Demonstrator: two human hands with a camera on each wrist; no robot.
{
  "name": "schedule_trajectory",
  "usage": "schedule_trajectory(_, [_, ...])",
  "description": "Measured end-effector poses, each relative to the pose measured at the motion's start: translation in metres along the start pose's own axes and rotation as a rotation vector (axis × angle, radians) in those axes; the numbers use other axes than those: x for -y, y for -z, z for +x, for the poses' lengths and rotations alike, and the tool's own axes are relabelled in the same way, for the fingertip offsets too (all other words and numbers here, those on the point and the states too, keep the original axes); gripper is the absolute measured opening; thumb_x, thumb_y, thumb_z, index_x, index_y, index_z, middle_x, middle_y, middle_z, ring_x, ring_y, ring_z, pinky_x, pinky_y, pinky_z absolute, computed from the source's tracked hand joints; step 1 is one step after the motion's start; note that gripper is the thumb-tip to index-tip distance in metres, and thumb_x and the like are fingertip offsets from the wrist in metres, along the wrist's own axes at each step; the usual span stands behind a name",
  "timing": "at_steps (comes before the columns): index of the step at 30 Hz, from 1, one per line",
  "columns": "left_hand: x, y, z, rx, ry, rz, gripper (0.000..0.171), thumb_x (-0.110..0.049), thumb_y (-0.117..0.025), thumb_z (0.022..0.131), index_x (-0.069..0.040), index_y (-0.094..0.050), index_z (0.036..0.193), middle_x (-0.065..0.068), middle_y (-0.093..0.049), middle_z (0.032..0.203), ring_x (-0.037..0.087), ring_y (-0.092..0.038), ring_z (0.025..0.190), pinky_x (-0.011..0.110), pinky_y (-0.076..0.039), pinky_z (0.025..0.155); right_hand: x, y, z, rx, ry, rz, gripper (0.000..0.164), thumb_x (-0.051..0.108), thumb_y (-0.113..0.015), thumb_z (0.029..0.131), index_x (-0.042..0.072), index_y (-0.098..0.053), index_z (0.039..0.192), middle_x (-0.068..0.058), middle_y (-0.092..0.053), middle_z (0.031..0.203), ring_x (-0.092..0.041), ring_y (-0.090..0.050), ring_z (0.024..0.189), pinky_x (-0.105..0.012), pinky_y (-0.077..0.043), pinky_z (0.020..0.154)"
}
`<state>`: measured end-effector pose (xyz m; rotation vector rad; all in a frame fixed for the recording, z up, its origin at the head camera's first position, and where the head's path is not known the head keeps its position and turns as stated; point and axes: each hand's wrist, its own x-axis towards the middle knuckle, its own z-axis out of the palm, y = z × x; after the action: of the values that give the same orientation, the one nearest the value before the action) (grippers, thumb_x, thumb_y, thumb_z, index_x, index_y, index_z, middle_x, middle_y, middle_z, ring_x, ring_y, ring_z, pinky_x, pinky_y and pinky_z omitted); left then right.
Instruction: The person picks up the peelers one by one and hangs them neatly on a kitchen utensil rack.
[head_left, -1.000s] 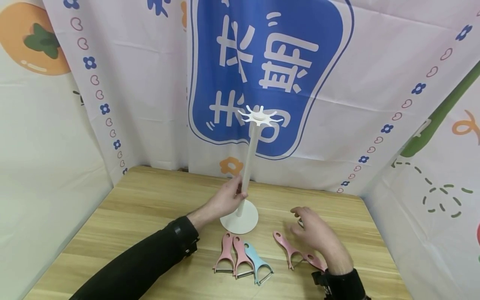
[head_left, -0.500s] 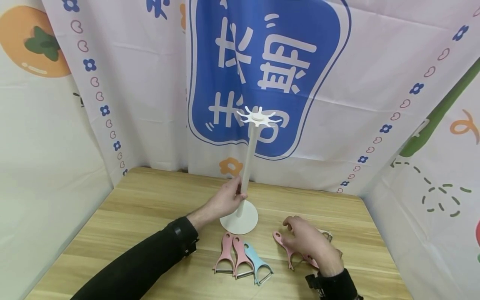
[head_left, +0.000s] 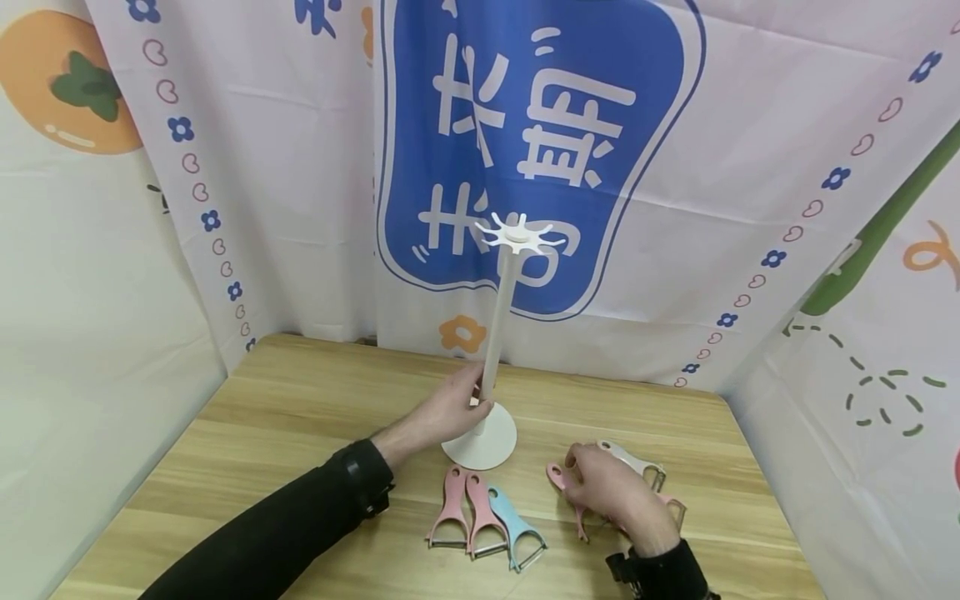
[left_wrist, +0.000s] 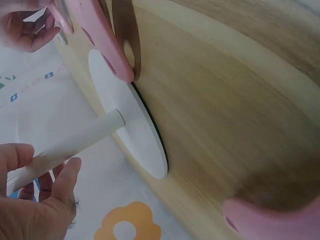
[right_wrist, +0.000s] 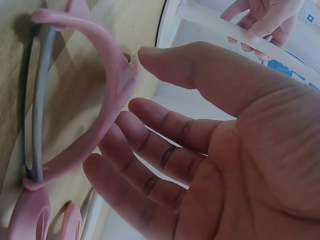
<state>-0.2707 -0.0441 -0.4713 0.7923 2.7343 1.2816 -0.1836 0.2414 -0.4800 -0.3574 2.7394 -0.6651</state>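
My left hand [head_left: 450,408] is on the white stand [head_left: 498,333], low on the pole, just above the round base [head_left: 497,448]: thumb on one side, fingers round the other, a narrow, wrapped hold. The stand is upright, its ring of hooks [head_left: 519,240] at the top.

Over to the right of the stand, my right hand [head_left: 611,485] is down at a pink peeler [head_left: 556,476]. On the wrist view the thumb tip meets the handle near the blade frame, and the other fingers curve in from the far side, with a gap between thumb and forefinger. Whether they pinch it, I can't tell; the handle is partly behind the hand. That peeler lies right of the stand and a little nearer me, its steel blade [right_wrist: 40,100] facing the camera.

Beyond that hand, further right of the stand, a white peeler [head_left: 628,457] and another pink one [head_left: 673,502] peek out, the second partly covered.

In front of the stand, close side by side: two pink peelers, the left one [head_left: 453,498] and the middle one [head_left: 477,498], then a blue peeler [head_left: 507,507]. All on the wooden table [head_left: 322,392], patterned cloth [head_left: 307,208] behind the stand.
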Motion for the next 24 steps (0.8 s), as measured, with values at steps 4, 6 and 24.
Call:
schedule_trajectory(4, [0.0006,-0.0020,-0.0017,0.006,-0.030,0.036,0.041,-0.009,-0.062,0.101,-0.002,-0.049,0.139,0.007,-0.059,0.116,0.019,-0.062,0.105,0.032,-0.057,0.084,0.0004,-0.0018,-0.0003,0.021,-0.009,0.009,0.043,0.011,-0.079,0.083,-0.001,-0.063,0.121,0.001,-0.062,0.088,-0.015,-0.056,0.070,-0.036,-0.048,0.061])
schedule_trajectory(6, [0.0002,-0.0027,-0.0021,0.011,-0.047,0.074,0.043,-0.009,-0.061,0.102,0.000,-0.046,0.142,0.008,-0.058,0.117,0.020,-0.061,0.107,0.034,-0.056,0.087,0.0000,-0.0028,0.0001,0.025,-0.012,-0.009,0.041,0.011,-0.079,0.083,0.000,-0.063,0.120,0.002,-0.061,0.087,-0.015,-0.056,0.070,-0.035,-0.047,0.061])
schedule_trajectory(24, [-0.0058,-0.0027,-0.0051,0.054,-0.061,0.119,0.053,-0.003,-0.058,0.098,0.004,-0.040,0.147,0.008,-0.054,0.116,0.021,-0.058,0.110,0.037,-0.056,0.092,-0.0009,-0.0030,0.0002,0.039,-0.038,-0.007,0.038,0.014,-0.080,0.085,0.005,-0.063,0.119,0.000,-0.064,0.091,-0.015,-0.055,0.066,-0.032,-0.046,0.054])
